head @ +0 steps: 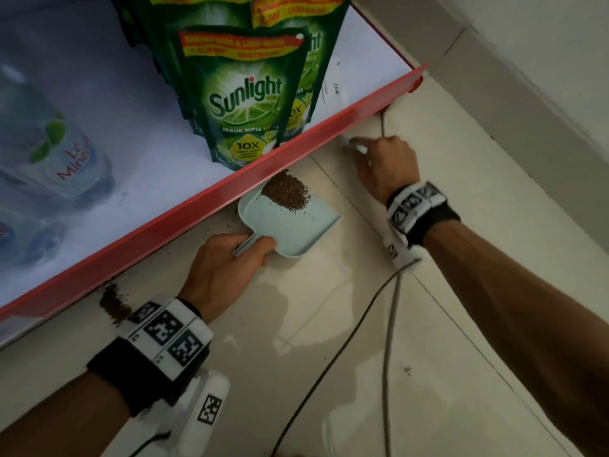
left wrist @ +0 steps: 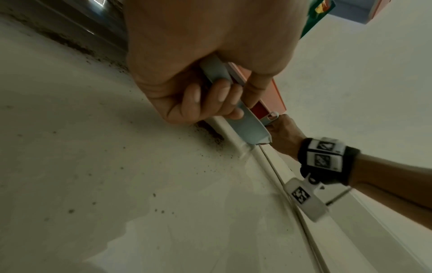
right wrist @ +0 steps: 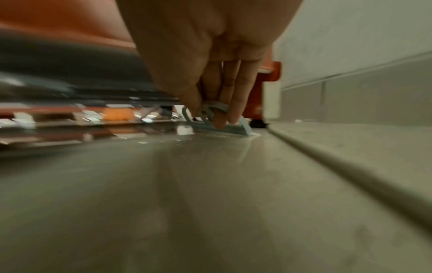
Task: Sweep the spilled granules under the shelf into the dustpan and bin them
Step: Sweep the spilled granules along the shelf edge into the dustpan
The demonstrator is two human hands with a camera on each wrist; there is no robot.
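A pale blue dustpan (head: 296, 229) lies on the floor with its mouth tucked under the red shelf edge (head: 329, 127). A heap of brown granules (head: 286, 192) sits in its far half. My left hand (head: 230, 265) grips the dustpan's handle (left wrist: 215, 72). A second patch of granules (head: 113, 303) lies on the floor by the shelf edge, left of my left wrist. My right hand (head: 385, 166) holds a small pale blue brush (right wrist: 243, 127) low on the floor right of the dustpan; its fingers (right wrist: 236, 103) pinch the brush's looped handle.
Green Sunlight pouches (head: 244, 100) and water bottles (head: 49, 153) stand on the white shelf. Grey cables (head: 389, 324) trail over the tiled floor near my right wrist. A wall with a tiled skirting (head: 527, 77) runs on the right. Loose specks (left wrist: 121, 168) dot the floor.
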